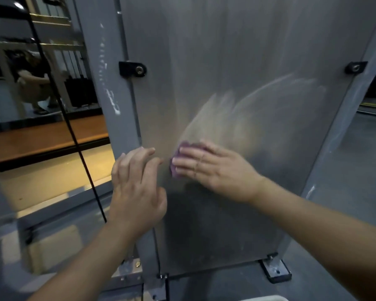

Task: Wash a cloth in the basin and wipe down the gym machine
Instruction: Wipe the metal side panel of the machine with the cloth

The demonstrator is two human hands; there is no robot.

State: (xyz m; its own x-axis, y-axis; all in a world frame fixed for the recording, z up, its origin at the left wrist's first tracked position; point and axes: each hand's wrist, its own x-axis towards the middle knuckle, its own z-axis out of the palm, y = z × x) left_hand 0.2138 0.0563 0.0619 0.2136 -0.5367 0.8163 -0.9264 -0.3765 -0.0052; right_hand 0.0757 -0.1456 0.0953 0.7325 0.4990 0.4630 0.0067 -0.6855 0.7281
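Note:
The gym machine's grey metal panel fills the middle of the view, with wet wipe streaks across it. A purple cloth lies flat against the panel, mostly hidden under my right hand, which presses it with straight fingers. My left hand is at the panel's left edge, by the grey upright post, its fingers relaxed and slightly spread, holding nothing.
A black cable runs down on the left of the post. A mirror and a wooden ledge are at left. Black brackets hold the panel. A bolted foot plate sits on the floor at lower right.

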